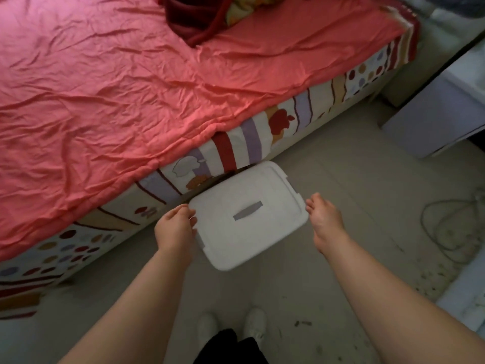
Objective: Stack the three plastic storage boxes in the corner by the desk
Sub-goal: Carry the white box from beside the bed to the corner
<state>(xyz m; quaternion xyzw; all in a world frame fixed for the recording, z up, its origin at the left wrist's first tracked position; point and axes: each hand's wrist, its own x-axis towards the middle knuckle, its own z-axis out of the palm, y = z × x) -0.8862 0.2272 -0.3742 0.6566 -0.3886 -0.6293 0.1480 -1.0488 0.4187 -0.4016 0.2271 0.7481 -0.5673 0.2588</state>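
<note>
A white plastic storage box point(249, 216) with a grey handle slot in its lid sits on the floor, its far end tucked under the bed's edge. My left hand point(175, 227) is at the box's left corner, fingers curled on the lid rim. At the box's right corner my right hand point(325, 216) has its fingers pointing down beside the rim; whether they touch it is unclear. Only this one box is in view.
A bed point(105, 88) with a pink cover and a patterned sheet fills the left and top. A pale cabinet point(430, 122) stands at the right. A coiled cable point(451, 227) lies on the floor at the right. My white shoes point(231, 327) are below the box.
</note>
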